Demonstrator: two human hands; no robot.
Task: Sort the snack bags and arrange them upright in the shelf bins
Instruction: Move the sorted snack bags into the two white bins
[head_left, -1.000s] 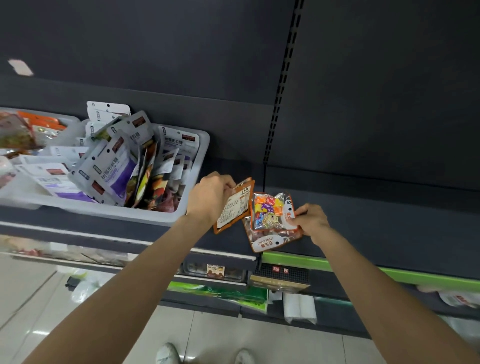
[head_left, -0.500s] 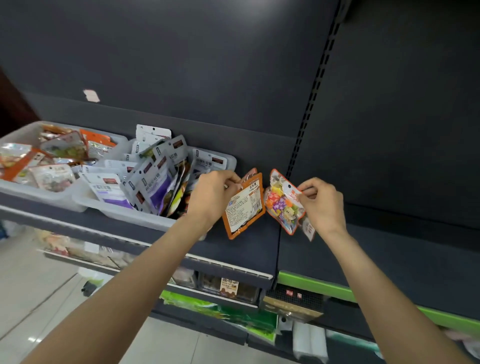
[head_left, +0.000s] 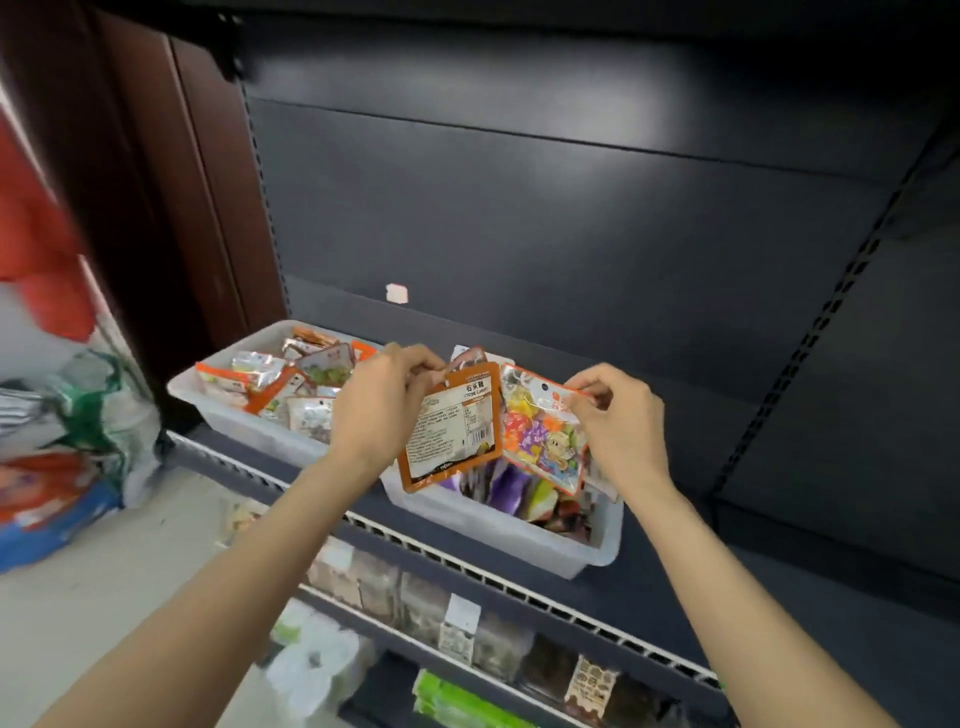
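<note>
My left hand (head_left: 382, 410) pinches the top of an orange-edged snack bag (head_left: 452, 428), label side toward me, hanging above the right bin (head_left: 511, 532). My right hand (head_left: 621, 421) pinches the top corner of a clear bag of colourful candy (head_left: 543, 436) beside it, over the same bin. That translucent white bin holds purple, white and dark bags standing on edge. To its left, the left bin (head_left: 236, 410) holds several orange-edged and clear bags lying loosely.
Both bins sit on a dark shelf (head_left: 675, 597) with a dark back panel; the shelf to the right of the bins is bare. Lower shelves (head_left: 467, 623) carry packaged goods. Bulging plastic sacks (head_left: 78, 447) stand on the floor at the left.
The view has swung left and down, so both bins now lie under my hands. Both hands, each still holding its bag, have moved from the bare shelf to above the right bin.
</note>
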